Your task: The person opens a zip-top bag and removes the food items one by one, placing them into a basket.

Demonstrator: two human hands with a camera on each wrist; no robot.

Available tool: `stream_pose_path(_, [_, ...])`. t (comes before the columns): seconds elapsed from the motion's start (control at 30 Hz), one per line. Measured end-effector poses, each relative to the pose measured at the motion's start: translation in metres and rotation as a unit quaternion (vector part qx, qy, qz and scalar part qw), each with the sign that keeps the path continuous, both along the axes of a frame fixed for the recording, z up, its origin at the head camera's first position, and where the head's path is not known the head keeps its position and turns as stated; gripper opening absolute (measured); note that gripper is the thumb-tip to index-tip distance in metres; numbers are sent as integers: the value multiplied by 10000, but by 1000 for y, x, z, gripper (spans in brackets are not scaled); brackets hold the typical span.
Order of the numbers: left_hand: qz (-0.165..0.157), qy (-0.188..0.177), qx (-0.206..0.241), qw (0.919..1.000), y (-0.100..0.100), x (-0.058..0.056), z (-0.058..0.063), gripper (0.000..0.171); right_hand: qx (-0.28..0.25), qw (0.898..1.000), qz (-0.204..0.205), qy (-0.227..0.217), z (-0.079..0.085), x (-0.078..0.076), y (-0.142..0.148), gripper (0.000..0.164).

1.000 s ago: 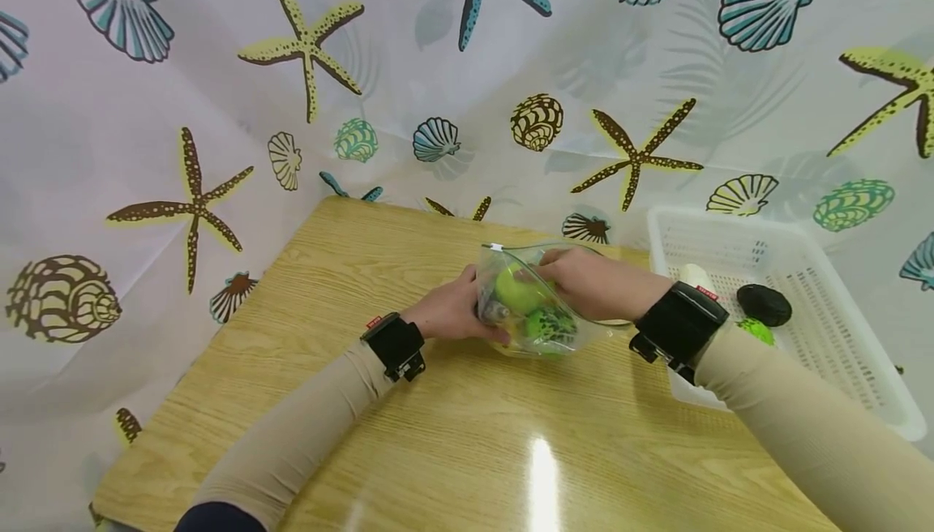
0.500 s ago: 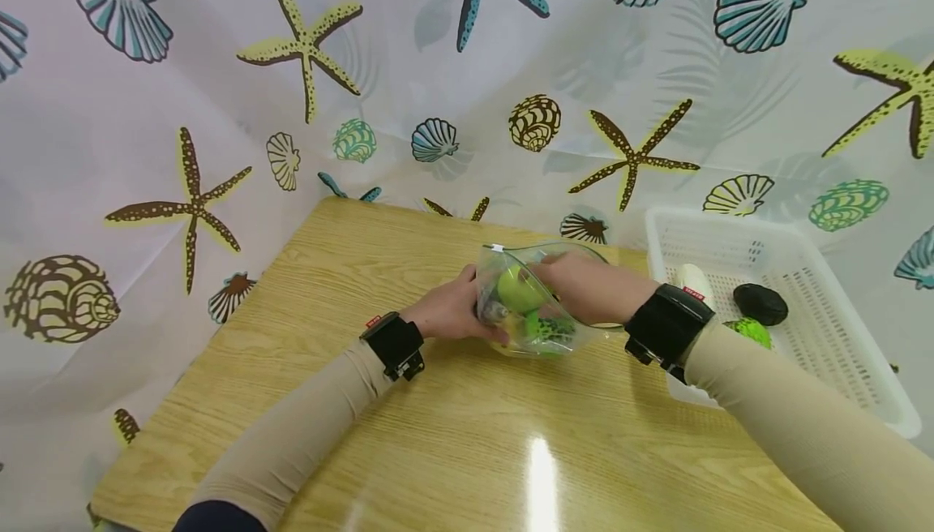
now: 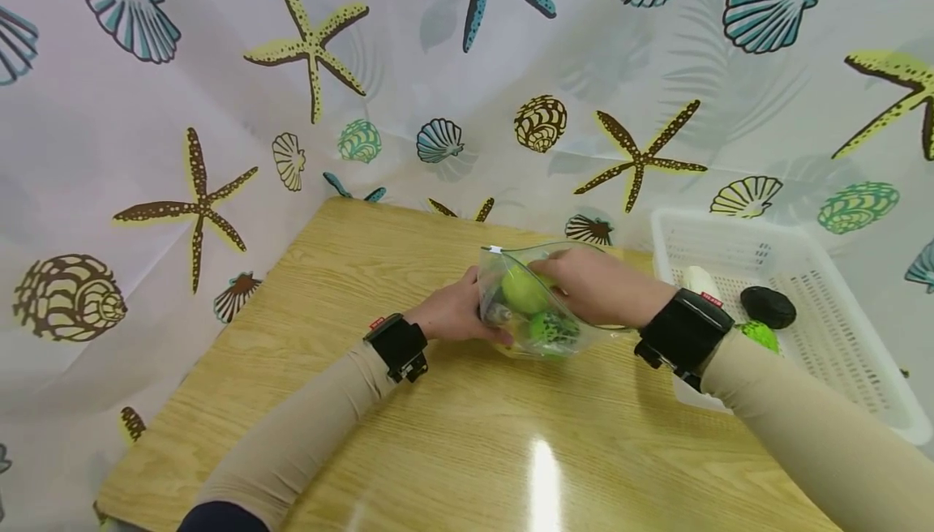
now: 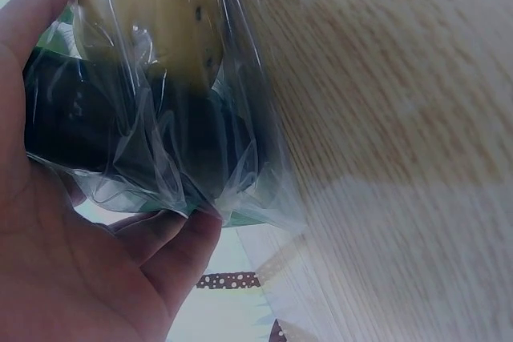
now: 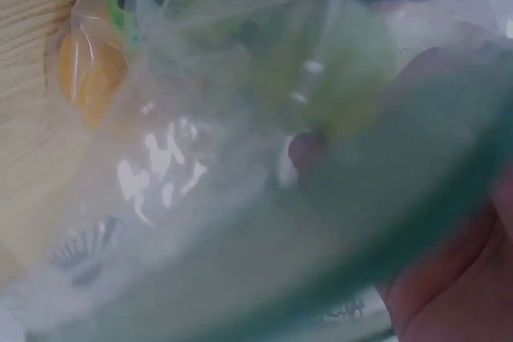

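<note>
The clear zip bag (image 3: 536, 305) sits on the wooden table (image 3: 438, 402) just right of centre, mouth turned toward one o'clock, and it has barely shifted over the last second. What has changed is inside it: the yellow-green ball (image 3: 524, 289) has slid a little deeper, from the mouth toward the bag's belly, where it now lies above the dark-patterned green ball (image 3: 550, 328). The right hand (image 3: 593, 285) has followed it in; its fingers reach through the opening and curl round the yellow-green ball, which the right wrist view shows as a pale green shape against a fingertip (image 5: 309, 154) behind blurred plastic. The grip looks like a light pinch, though the film hides most of it.

The left hand (image 3: 452, 317) has not moved from nine o'clock of the bag. It cups the closed end, thumb and fingers (image 4: 180, 246) wrapped round the plastic, with a dark round thing and a yellowish one pressed against the palm in the left wrist view.

Judging by this, the ball is being seated among the others and the bag is filling; it is not yet released, and the mouth remains unsealed.

At three o'clock the white basket (image 3: 839, 305) holds a black object (image 3: 768, 306), a white one (image 3: 700, 281) and a green ball (image 3: 759, 333), partly hidden by the right wrist strap
</note>
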State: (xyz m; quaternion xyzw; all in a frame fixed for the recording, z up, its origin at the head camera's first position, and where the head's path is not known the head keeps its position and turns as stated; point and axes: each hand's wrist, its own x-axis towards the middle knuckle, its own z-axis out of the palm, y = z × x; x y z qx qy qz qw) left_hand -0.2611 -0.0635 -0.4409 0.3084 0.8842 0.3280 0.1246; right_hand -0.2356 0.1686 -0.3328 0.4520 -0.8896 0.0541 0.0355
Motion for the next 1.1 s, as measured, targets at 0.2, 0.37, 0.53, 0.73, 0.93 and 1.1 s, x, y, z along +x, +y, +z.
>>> stream_pose_path(0.2, [25,-43,28,10000,1,0,-2,104,-149,9995,-148,219,16,16,13,36])
stream_pose_path(0.37, [174,20,-98,9998,2,0,0,105,-268,9983,-464,223,32,33,33,42])
stream_pose_path(0.53, [234,-51,-127,9996,3,-1,0,107,-355,9956,-871,49,52,51,57,46])
stream_pose_path(0.73, [252,-20,-104,9996,1,-3,4,105,-523,9903,-1280,149,73,70,87,47])
stream_pose_path(0.93, [264,-24,-100,9996,0,-3,7,103,-519,9842,-1621,490,70,73,125,47])
stream_pose_path(1.1, [148,-121,-106,9998,3,-1,3,105,-167,9764,-2106,451,55,63,159,42])
